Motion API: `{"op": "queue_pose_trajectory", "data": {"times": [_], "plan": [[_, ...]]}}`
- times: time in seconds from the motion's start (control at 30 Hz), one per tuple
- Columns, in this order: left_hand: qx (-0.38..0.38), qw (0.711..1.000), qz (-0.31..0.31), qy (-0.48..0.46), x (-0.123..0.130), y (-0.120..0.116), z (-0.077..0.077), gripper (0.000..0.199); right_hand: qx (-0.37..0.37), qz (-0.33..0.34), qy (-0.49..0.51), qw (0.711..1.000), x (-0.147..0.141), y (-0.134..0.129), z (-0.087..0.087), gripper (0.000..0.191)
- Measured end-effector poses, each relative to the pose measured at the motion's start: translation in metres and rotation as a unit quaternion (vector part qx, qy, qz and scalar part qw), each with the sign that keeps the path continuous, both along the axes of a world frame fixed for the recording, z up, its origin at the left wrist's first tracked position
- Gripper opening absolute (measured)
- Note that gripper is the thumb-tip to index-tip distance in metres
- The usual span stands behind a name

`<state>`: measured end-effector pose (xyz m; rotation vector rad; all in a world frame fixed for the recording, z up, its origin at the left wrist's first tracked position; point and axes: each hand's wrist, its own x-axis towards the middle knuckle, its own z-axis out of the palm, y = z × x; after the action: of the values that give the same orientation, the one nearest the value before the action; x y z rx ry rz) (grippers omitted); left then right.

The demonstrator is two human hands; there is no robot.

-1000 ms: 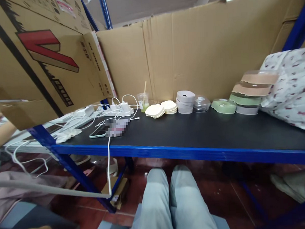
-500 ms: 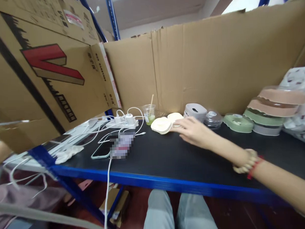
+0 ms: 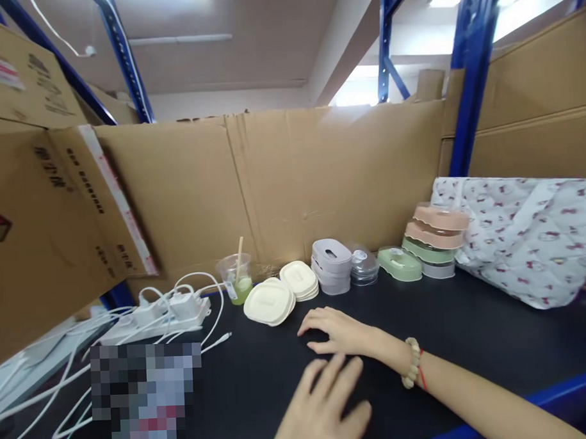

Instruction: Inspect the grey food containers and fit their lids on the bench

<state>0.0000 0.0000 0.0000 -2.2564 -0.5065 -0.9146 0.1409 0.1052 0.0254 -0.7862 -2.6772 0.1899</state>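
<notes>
My right hand (image 3: 336,331), a beaded bracelet (image 3: 412,364) on its wrist, hovers low over or rests on the black tabletop (image 3: 260,374), empty with curved fingers apart. Nearer to me, my left hand (image 3: 323,404) is raised with spread fingers, slightly blurred and holding nothing. Just beyond the right fingertips lie two low stacks of cream, rounded-square flat pieces: a left stack (image 3: 269,301) and a right stack (image 3: 299,279). Grey stacked containers (image 3: 332,263) stand beside them, followed by clear domed lids (image 3: 363,264) and a green oval piece (image 3: 400,263).
A pile of peach, green and grey pieces (image 3: 435,235) stands by a white printed bag (image 3: 524,237). At left are a drink cup with a straw (image 3: 238,282), a power strip (image 3: 176,316) and loose white cables. Cardboard (image 3: 282,181) walls the back.
My left hand has come in from the far left to the lower middle. My right hand has drawn back from the cream pieces. The view has shifted right and upward.
</notes>
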Motion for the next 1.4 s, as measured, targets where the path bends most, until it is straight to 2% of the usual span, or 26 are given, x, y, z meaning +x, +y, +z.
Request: {"op": "queue_pose_trajectory", "data": {"times": [0.07,0.13,0.17,0.27,0.33,0.4,0.5,0.57,0.63,0.67,0.7,0.77,0.87,0.97,1.03,1.1,1.13,1.17,1.23,1.3,1.33,1.4], "plan": [[-0.042,0.995,0.027,-0.084,0.002,0.011,0.019,0.025,0.001,-0.005,-0.020,1.000,-0.001,0.004,0.000,0.027],[-0.088,0.993,0.075,-0.037,-0.001,0.017,0.035,0.023,0.022,-0.002,-0.029,0.999,-0.002,0.006,-0.001,0.030],[-0.086,0.990,0.094,-0.053,-0.004,0.020,0.040,0.023,0.034,0.002,-0.029,0.999,-0.002,0.007,-0.001,0.031],[-0.078,0.982,0.148,-0.083,-0.010,0.031,0.048,0.028,0.060,0.004,-0.035,0.998,0.000,0.006,-0.005,0.032],[-0.110,0.971,0.198,-0.080,-0.008,0.041,0.051,0.029,0.068,-0.005,-0.038,0.997,0.001,0.005,-0.009,0.032],[-0.173,0.943,0.275,-0.074,-0.001,0.053,0.057,0.030,0.071,-0.012,-0.028,0.997,0.002,0.005,-0.014,0.032],[-0.249,0.871,0.413,-0.093,0.012,0.070,0.069,0.034,0.072,-0.013,0.015,0.997,0.003,0.004,-0.023,0.028],[-0.267,0.822,0.489,-0.119,0.015,0.081,0.072,0.042,0.074,-0.013,0.032,0.997,0.003,0.001,-0.026,0.026],[-0.259,0.792,0.534,-0.142,0.011,0.094,0.069,0.051,0.081,-0.007,0.030,0.996,0.004,-0.003,-0.028,0.027],[-0.264,0.791,0.531,-0.152,0.006,0.101,0.065,0.052,0.087,-0.002,0.027,0.996,0.005,-0.004,-0.028,0.027],[-0.266,0.804,0.505,-0.166,0.001,0.108,0.060,0.051,0.095,0.004,0.023,0.995,0.005,-0.006,-0.028,0.027],[-0.283,0.832,0.432,-0.205,-0.012,0.122,0.050,0.051,0.111,0.011,0.014,0.994,0.006,-0.007,-0.028,0.027],[-0.302,0.846,0.325,-0.296,-0.027,0.136,0.043,0.048,0.121,0.017,0.017,0.992,0.005,-0.008,-0.029,0.027],[-0.308,0.834,0.234,-0.394,-0.034,0.136,0.043,0.043,0.084,0.019,0.041,0.995,0.004,-0.008,-0.029,0.026],[-0.294,0.810,0.191,-0.470,-0.033,0.129,0.046,0.044,0.022,0.004,0.081,0.996,0.003,-0.007,-0.027,0.028],[-0.277,0.775,0.170,-0.542,-0.029,0.121,0.048,0.047,-0.065,-0.021,0.162,0.984,0.001,-0.005,-0.023,0.033],[-0.254,0.769,0.157,-0.565,-0.027,0.116,0.049,0.048,-0.120,-0.037,0.219,0.968,0.001,-0.004,-0.021,0.037],[-0.219,0.779,0.140,-0.571,-0.024,0.112,0.049,0.047,-0.180,-0.054,0.282,0.941,0.000,-0.002,-0.018,0.043],[-0.125,0.840,0.107,-0.517,-0.016,0.104,0.047,0.038,-0.299,-0.071,0.406,0.861,0.000,0.001,-0.011,0.064],[-0.081,0.903,0.070,-0.416,-0.005,0.097,0.040,0.026,-0.377,-0.060,0.496,0.780,0.001,0.004,-0.004,0.088],[-0.103,0.927,0.045,-0.359,0.001,0.093,0.036,0.022,-0.392,-0.049,0.528,0.752,0.002,0.004,0.000,0.091],[-0.193,0.943,0.006,-0.272,0.014,0.088,0.027,0.020,-0.398,-0.059,0.571,0.716,0.005,0.003,0.006,0.085]]}}
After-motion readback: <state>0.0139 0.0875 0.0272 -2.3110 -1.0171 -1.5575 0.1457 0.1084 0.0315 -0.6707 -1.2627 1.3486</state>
